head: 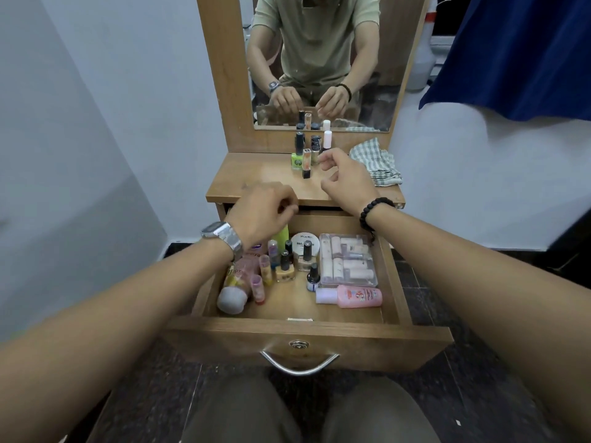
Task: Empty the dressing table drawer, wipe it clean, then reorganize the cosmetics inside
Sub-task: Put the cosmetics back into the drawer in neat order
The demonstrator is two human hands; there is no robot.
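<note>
The wooden drawer (297, 330) stands pulled out, with cosmetics inside. My left hand (263, 212) hangs over its back left corner, fingers curled round the top of a yellow-green bottle (282, 235). In the drawer lie several nail polish bottles (284, 266), a round white jar (302, 240), a clear case of small tubes (347, 260), a pink bottle (359, 297) and a white-capped bottle (231, 300). My right hand (343, 179) hovers over the table top (252, 182) with loosely curled fingers and holds nothing, just right of several upright nail polish bottles (303, 155).
A checked cloth (375, 164) lies crumpled at the back right of the table top. The mirror (319, 59) rises behind the bottles. A blue fabric (511, 52) hangs at the upper right. My knees sit below the drawer's metal handle (299, 366).
</note>
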